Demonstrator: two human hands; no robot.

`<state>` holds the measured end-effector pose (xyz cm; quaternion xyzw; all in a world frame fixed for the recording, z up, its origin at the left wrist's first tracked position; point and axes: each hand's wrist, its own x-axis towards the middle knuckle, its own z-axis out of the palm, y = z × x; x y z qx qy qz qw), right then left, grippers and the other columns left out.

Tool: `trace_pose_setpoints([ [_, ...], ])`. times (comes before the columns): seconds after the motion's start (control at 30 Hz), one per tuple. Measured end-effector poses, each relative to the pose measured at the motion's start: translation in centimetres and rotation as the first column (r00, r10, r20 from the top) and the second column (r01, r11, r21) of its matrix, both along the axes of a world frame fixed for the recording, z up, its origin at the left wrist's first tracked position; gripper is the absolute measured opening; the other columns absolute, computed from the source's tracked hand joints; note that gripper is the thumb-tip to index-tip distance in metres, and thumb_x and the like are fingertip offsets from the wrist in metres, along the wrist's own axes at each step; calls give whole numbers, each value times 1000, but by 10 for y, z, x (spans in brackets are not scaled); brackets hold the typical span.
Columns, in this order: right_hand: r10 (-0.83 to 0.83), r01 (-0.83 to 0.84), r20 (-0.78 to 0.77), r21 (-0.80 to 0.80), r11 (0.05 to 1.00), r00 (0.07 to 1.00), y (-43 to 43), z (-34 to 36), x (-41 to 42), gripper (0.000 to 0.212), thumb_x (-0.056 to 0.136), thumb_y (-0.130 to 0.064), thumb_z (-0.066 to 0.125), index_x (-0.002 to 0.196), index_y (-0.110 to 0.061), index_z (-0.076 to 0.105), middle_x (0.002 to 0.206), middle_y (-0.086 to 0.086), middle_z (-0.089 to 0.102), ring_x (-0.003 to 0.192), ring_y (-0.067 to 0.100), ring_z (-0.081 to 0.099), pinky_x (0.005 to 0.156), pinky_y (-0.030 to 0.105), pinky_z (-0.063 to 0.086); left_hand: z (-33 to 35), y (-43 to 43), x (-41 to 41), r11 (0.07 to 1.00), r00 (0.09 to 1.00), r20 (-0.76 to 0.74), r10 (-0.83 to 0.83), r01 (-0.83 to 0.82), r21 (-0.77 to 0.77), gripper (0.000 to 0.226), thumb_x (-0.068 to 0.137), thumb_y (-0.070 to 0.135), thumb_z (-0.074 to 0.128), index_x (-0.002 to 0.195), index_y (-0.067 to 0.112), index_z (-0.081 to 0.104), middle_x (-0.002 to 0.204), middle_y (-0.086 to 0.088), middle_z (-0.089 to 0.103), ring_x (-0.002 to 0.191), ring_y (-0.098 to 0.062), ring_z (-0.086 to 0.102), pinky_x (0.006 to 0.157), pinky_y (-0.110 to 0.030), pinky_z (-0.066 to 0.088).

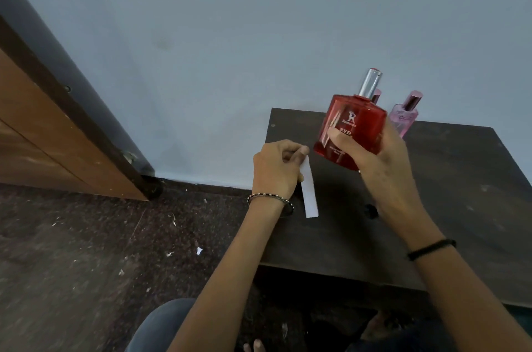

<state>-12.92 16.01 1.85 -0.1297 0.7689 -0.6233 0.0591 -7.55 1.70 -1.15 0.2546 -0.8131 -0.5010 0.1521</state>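
My right hand point(383, 161) grips a square red perfume bottle point(355, 121) with a silver spray nozzle, held tilted above a dark wooden table point(460, 207). Its cap is off. My left hand point(277, 168) pinches the top of a narrow white paper strip point(309, 193), which hangs down just left of the bottle over the table's left edge.
A pink perfume bottle point(404, 117) stands at the back of the table near the blue-grey wall, with another bottle's top point(376, 96) showing behind the red one. A small dark object point(371, 211) lies on the table. A brown door point(43, 144) is at left. Paper scraps dot the dark floor point(100, 251).
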Motion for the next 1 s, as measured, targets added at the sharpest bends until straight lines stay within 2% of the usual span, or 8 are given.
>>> trace_pose_setpoints([
  [0.1,37,-16,136,-150,988,990,21,3,18,58,77,-39,75,130,-33,56,113,-13,71,102,1,69,85,30,56,5,6,-3,990,996,-61,-67,74,122,13,96,18,62,103,19,73,85,4,71,62,-1,64,60,-15,51],
  [0.2,165,-53,277,-369,928,947,33,1,24,53,81,-22,72,132,-23,56,110,4,76,97,28,75,79,46,61,12,16,-4,962,989,-106,-107,130,242,16,96,8,59,103,14,72,81,-1,72,43,1,57,45,-14,46],
  [0.27,250,-86,331,-440,894,910,38,2,25,51,82,-17,68,131,-20,55,107,11,76,90,37,75,71,44,62,15,22,-7,945,987,-123,-106,138,297,17,94,7,60,103,15,74,83,-2,75,55,-1,65,52,-16,51],
  [0.33,312,-139,358,-434,890,880,43,2,25,46,82,-17,66,127,-21,57,104,16,76,88,37,75,68,41,62,17,27,-10,919,983,-153,-97,148,366,15,96,16,61,101,14,75,84,0,75,71,-6,70,64,-23,56],
  [0.5,386,-241,422,-358,902,820,50,-4,24,43,85,-19,70,126,-17,59,100,24,74,81,38,74,66,40,61,31,36,-13,829,978,-203,-44,149,538,49,97,46,54,94,1,75,87,-12,76,80,-18,69,82,-34,58],
  [0.6,416,-266,442,-361,894,795,51,-7,25,43,84,-21,73,126,-16,61,98,27,74,78,40,73,67,42,61,35,39,-14,837,973,-218,-76,181,516,43,95,47,56,92,11,79,92,-7,79,93,-23,74,95,-43,56],
  [0.83,445,-267,453,-404,875,773,56,-4,20,30,84,-23,72,114,-22,69,95,28,73,73,37,73,63,40,61,36,32,-11,773,949,-237,-208,308,554,37,94,36,62,102,2,75,107,-29,69,90,-28,67,98,-49,51],
  [1.0,392,-299,377,-283,912,839,56,-2,17,35,82,-23,71,116,-27,63,95,18,76,77,37,75,66,37,62,31,36,-15,835,954,-241,-177,275,476,35,96,37,60,96,6,76,99,-22,74,86,-24,70,91,-42,53],
])
